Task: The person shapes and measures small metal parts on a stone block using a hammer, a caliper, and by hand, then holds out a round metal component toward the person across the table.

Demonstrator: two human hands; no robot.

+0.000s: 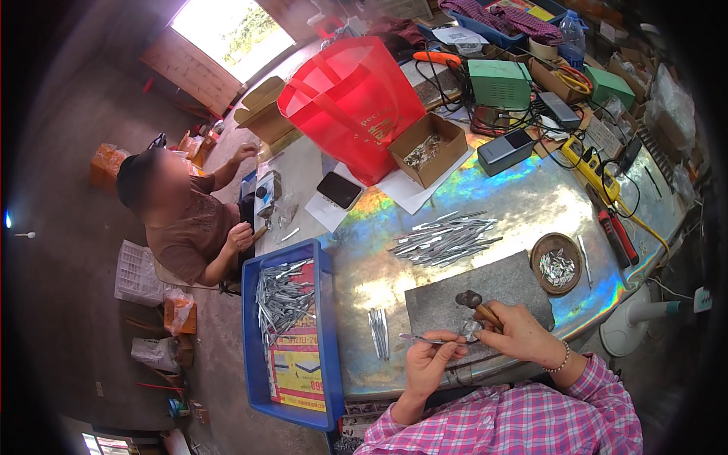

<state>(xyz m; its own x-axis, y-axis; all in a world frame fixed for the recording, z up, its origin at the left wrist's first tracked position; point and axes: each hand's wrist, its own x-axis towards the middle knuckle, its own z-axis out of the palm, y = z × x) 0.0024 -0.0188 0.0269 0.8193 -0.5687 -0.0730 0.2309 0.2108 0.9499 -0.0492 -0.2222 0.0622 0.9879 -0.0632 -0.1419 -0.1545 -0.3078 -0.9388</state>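
Note:
My left hand [434, 365] pinches a slim silver metal strip [418, 338] over the near edge of a dark grey slab [504, 280]. My right hand [523, 334] is closed round the wooden handle of a small hammer [470, 299]; its dark head hangs above the slab. Between my hands lies something small and shiny that I cannot make out. To the right of the slab stands a round brown bowl [535, 265] of small shiny pieces. Beyond the slab is a heap of slim metal strips [447, 239], and a few more strips [378, 334] lie on its left.
A blue tray [328, 326] of metal strips stands at the table's left edge. Behind are a red bag [356, 106], a cardboard box [447, 155], a phone [339, 189] and a yellow power strip [591, 171] with cables. A co-worker [182, 227] sits on the left.

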